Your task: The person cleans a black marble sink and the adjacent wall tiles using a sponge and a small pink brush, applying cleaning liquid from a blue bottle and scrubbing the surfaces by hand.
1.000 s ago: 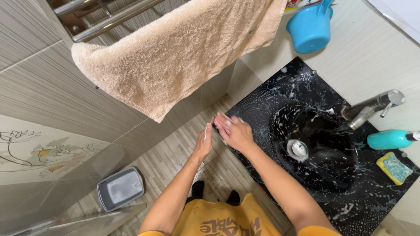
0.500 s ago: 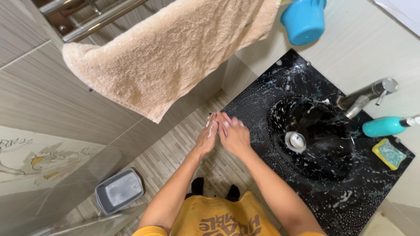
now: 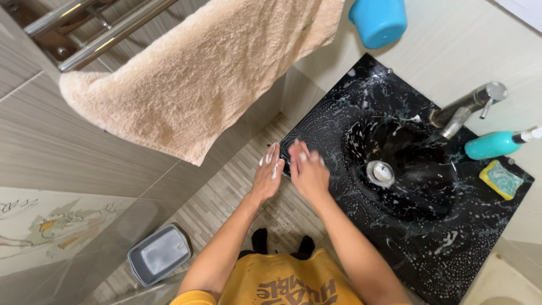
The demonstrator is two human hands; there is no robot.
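Left hand and right hand, both soapy, released and grasping nothing, are hovering side by side at the black worktop edge.

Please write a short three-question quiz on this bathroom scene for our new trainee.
1. True or false: the left hand and right hand carry white foam.
2. What hangs on the rail above the hands?
3. Which lies nearest the teal bottle? A) blue bucket B) yellow sponge C) grey bin

Key: 1 true; 2 a beige towel; 3 B.
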